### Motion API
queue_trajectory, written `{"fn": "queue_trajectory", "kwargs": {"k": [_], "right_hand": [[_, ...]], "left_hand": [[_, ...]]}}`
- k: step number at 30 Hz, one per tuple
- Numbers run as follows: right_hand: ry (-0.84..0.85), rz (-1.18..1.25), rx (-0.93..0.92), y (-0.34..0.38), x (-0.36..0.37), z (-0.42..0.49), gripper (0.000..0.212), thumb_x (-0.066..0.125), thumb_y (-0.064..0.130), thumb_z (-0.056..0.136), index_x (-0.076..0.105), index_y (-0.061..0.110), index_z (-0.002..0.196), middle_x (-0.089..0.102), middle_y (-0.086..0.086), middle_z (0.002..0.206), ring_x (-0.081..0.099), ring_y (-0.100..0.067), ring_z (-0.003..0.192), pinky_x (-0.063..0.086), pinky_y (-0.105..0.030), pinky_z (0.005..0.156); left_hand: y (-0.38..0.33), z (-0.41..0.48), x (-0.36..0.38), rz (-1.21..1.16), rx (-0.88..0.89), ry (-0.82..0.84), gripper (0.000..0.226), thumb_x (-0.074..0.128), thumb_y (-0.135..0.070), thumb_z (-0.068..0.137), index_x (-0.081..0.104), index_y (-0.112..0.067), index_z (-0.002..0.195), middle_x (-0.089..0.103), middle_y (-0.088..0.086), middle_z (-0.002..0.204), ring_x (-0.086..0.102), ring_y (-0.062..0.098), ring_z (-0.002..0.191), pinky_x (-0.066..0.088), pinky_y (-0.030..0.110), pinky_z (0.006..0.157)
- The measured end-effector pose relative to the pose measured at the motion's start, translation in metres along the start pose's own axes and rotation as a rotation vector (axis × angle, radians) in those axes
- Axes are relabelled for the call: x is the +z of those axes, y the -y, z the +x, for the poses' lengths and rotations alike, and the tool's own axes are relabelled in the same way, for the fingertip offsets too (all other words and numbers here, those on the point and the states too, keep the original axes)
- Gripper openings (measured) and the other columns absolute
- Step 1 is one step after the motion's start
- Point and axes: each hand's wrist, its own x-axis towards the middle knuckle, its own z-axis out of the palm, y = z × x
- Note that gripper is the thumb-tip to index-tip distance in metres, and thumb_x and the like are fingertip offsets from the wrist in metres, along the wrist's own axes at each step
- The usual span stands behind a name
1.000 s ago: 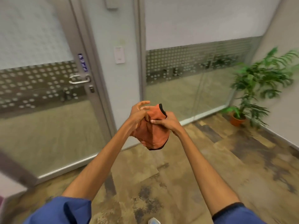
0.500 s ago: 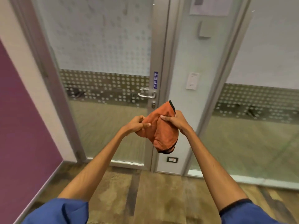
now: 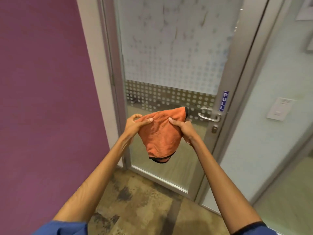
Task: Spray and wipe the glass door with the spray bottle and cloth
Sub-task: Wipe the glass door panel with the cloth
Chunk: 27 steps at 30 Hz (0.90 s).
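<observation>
- At chest height, gripped the cloth (image 3: 160,134) from both sides: pinched its left edge with the left hand (image 3: 135,123), thumb on top, and clamped its right edge with the right hand (image 3: 183,131), thumb pressed into the front.
- Held it spread wider than half a second before, when bunched tight between the two fists; let it hang now as a loose pouch, black trim at the bottom.
- Read as opening the cloth out for a fresh wiping face.
- Kept it short of the door (image 3: 169,56), not yet on the glass, just left of the handle (image 3: 209,117) and below the PULL sign (image 3: 223,101).
- Found no spray bottle anywhere in view.
- Noted marks like drips on the frosted upper pane, so judged spraying probably done and wiping due next, likely from the top down.
- Compared with a second before: turned left, away from the side panes and potted plant, to face the door squarely.
- Stood closer too, with the purple wall (image 3: 42,82) now filling the left and the floor (image 3: 135,200) reduced to a strip below.
</observation>
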Motion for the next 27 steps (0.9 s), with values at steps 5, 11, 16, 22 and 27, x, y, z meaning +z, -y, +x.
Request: {"fn": "queue_trajectory", "kwargs": {"k": [5,11,16,22,27], "right_hand": [[-0.012,0.160,-0.045,0.012,0.083,0.056,0.040,0.081,0.016,0.080,0.069,-0.004,0.113,0.072,-0.015,0.115,0.069,-0.025,0.108,0.056,-0.040,0.095],[0.029,0.107,-0.143,0.022,0.160,0.118,0.033,0.082,0.011,0.078,0.072,-0.001,0.107,0.074,-0.014,0.110,0.071,-0.025,0.103,0.057,-0.038,0.091],[0.114,0.155,-0.013,0.015,0.201,0.161,0.043,0.078,0.014,0.082,0.065,-0.003,0.120,0.072,-0.012,0.119,0.068,-0.023,0.113,0.055,-0.032,0.092],[0.004,0.148,-0.014,0.027,0.217,0.223,0.046,0.080,0.030,0.079,0.070,0.005,0.115,0.074,-0.007,0.115,0.070,-0.019,0.108,0.053,-0.033,0.096],[-0.239,-0.054,-0.158,0.039,0.220,0.280,0.059,0.089,0.048,0.063,0.069,0.012,0.105,0.073,-0.005,0.109,0.071,-0.020,0.101,0.057,-0.039,0.090]], "left_hand": [[0.011,0.050,-0.065,-0.158,-0.078,0.138,0.060,0.088,-0.031,0.065,0.065,-0.016,0.118,0.075,0.000,0.107,0.073,0.012,0.089,0.055,0.024,0.067],[0.012,0.129,-0.134,-0.215,-0.031,0.077,0.032,0.073,-0.015,0.087,0.068,-0.008,0.118,0.077,-0.001,0.100,0.072,0.015,0.091,0.060,0.026,0.075],[-0.016,0.187,-0.166,-0.218,0.076,0.054,0.031,0.067,-0.014,0.092,0.063,-0.006,0.122,0.070,0.013,0.117,0.067,0.024,0.107,0.054,0.038,0.097],[-0.041,0.243,-0.173,-0.090,0.258,0.085,0.033,0.063,-0.014,0.095,0.058,-0.008,0.127,0.066,0.007,0.120,0.064,0.013,0.104,0.055,0.014,0.083],[-0.048,0.295,-0.162,-0.055,0.435,-0.014,0.026,0.064,-0.008,0.094,0.061,0.000,0.119,0.069,0.015,0.115,0.067,0.020,0.103,0.055,0.028,0.091]]}}
